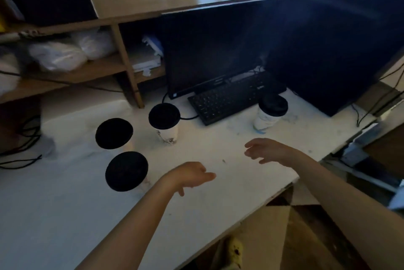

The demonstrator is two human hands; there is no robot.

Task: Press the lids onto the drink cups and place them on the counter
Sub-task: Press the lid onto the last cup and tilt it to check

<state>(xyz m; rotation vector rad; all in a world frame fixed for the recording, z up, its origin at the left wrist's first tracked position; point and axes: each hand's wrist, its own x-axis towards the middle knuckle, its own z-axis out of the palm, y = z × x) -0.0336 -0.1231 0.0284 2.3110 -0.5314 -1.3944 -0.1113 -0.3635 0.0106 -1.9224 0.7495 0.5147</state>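
— Where are we holding our hands?
— We are holding our left hand (pixel 192 176) and right hand (pixel 264 150) over the counter (pixel 65 215), fingers loose, gripping nothing.
— And the cups?
— All are standing lidded: near cup (pixel 126 171) at nine o'clock from our left hand, left cup (pixel 114 133) at ten, middle cup (pixel 165 123) at eleven. The right cup (pixel 270 112) is sitting at twelve from our right hand, beside the keyboard (pixel 231 97).

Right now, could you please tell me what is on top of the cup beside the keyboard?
A black lid covers the cup; the lid hides whatever is inside.
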